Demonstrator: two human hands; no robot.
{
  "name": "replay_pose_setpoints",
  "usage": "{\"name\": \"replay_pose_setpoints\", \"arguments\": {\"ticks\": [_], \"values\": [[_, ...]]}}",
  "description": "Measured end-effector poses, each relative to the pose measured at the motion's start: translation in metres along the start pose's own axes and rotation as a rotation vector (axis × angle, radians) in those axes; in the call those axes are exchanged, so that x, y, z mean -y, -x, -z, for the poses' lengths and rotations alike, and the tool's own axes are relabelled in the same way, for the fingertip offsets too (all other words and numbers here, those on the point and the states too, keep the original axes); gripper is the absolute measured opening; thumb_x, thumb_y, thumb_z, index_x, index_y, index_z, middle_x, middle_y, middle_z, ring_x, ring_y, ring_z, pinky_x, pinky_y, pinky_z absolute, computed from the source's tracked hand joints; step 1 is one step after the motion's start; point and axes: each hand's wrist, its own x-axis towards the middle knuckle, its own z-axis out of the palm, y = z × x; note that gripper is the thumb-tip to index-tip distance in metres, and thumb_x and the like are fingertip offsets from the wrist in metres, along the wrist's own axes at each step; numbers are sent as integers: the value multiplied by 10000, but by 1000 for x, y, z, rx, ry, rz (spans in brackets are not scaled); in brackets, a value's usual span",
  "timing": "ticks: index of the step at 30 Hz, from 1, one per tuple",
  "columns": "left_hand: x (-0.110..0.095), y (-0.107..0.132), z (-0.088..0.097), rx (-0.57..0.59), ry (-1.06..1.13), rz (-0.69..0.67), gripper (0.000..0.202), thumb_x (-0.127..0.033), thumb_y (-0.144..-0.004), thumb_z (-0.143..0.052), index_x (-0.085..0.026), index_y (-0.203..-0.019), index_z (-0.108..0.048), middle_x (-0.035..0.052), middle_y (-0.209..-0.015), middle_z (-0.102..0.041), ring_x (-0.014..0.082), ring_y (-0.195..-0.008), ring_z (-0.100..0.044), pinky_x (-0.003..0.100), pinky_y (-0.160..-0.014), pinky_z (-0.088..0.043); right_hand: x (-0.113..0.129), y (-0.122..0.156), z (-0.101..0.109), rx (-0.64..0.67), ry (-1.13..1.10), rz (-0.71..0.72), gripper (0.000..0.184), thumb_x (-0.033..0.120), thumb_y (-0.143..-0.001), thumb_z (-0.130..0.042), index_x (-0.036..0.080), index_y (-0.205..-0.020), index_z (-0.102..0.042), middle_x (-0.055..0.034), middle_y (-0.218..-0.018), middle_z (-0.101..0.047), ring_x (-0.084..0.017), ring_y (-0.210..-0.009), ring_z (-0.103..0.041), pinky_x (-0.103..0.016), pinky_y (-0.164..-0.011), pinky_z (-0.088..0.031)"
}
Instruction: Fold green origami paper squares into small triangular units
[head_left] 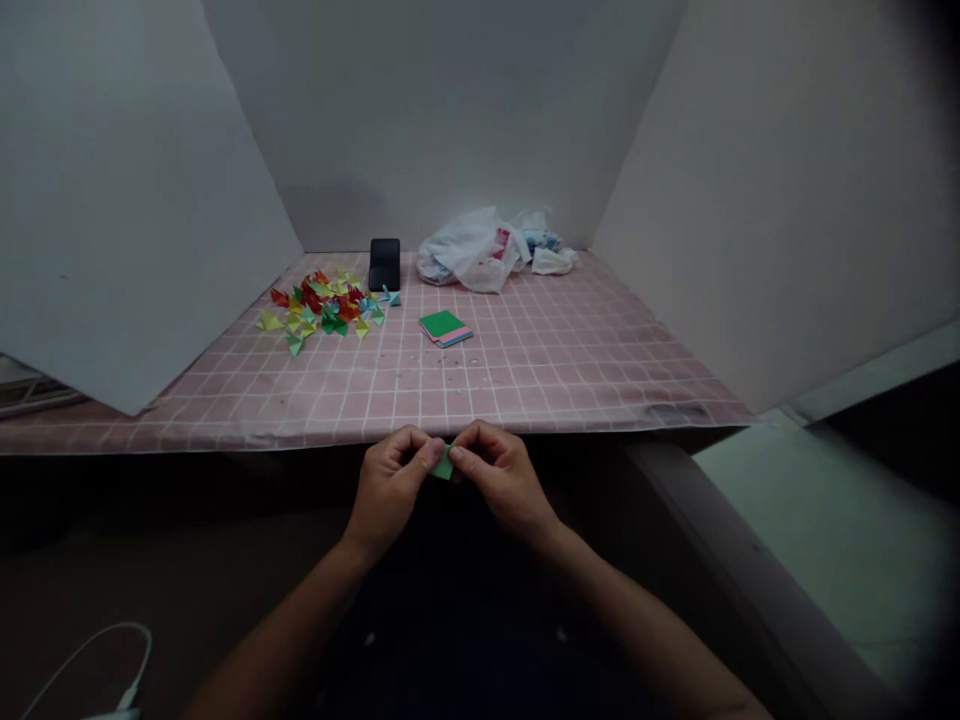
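Pinching the green paper [444, 467] with your left hand [388, 487] and right hand [507, 482] by the table [555, 385], you seem to be folding it; the next fold likely needs neat edges and a soft press.

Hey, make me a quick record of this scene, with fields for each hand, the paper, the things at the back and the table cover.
Left hand: pinching a small green paper
Right hand: pinching the same paper, at its other side
Paper stack: green on top, pink and blue edges below
Folded pieces: loose cluster, several colours, left of the stack
Back: dark phone, crumpled white plastic bag
Table cover: pink, white grid
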Motion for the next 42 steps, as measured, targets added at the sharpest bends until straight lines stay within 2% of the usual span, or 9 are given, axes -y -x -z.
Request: {"name": "replay_pose_setpoints", "arguments": {"ticks": [5,8,11,15,24,28,32,37,42], "values": [[-7,-24,3,58,45,-13,356,-453,-911,-627,-171,-695,-634,-15,-637,-559,111,-604,-492,236,-590,-405,5,-27,6,16,-2,30,174,285,-829,-684,182,-715,-604,30,-626,-581,-107,-591,-526,-264,-606,-412],[-14,-57,6,143,42,-3,321,-481,-817,-729,-166,-783,-685,0,-695,-618,125,-618,-549,255,-612,-462,14,-58,11,-23,-18,109,180,285,-809,-696,181,-698,-599,24,-653,-591,-110,-605,-544,-265,-605,-432],[-18,-96,8,242,38,2,349,-480,-780,-756,-151,-699,-671,9,-656,-604,122,-589,-539,251,-569,-445,20,-94,16,-52,-27,175,173,278,-790,-689,182,-688,-589,27,-633,-584,-107,-591,-548,-258,-589,-431],[-13,-145,8,217,-13,-149,331,-460,-773,-752,-160,-686,-645,-6,-637,-579,112,-574,-513,245,-553,-427,15,-144,24,-28,-54,135,148,273,-738,-659,179,-663,-573,25,-612,-589,-98,-547,-538,-237,-537,-422],[4,-230,4,200,-28,-226,401,-541,-697,-751,-162,-678,-620,-16,-580,-563,110,-524,-489,243,-514,-413,-1,-233,40,-15,36,154,114,230,-690,-620,182,-617,-546,53,-504,-540,-92,-461,-504,-210,-470,-390],[22,-246,6,122,-34,-229,410,-537,-692,-754,-177,-619,-571,-38,-510,-518,100,-478,-463,227,-471,-356,-19,-251,38,-41,35,147,150,251,-681,-648,185,-611,-534,56,-502,-539,-93,-468,-499,-205,-469,-383],[36,-246,10,110,-16,-191,432,-545,-702,-755,-177,-591,-557,-37,-488,-519,93,-449,-448,222,-448,-333,-37,-253,37,-34,-16,124,196,325,-709,-654,193,-642,-527,51,-544,-567,-102,-499,-532,-215,-501,-431],[39,-246,14,107,33,-158,423,-565,-698,-763,-164,-697,-628,-21,-567,-594,106,-485,-510,226,-482,-402,-46,-250,37,-15,-55,109,224,363,-721,-681,189,-668,-550,36,-577,-592,-105,-518,-540,-219,-506,-432],[41,-250,16,81,60,-125,454,-594,-711,-754,-161,-663,-622,-5,-555,-606,112,-476,-538,223,-465,-401,-46,-248,37,2,-70,101,257,397,-726,-708,184,-691,-569,31,-587,-595,-109,-528,-549,-226,-524,-430]]}}
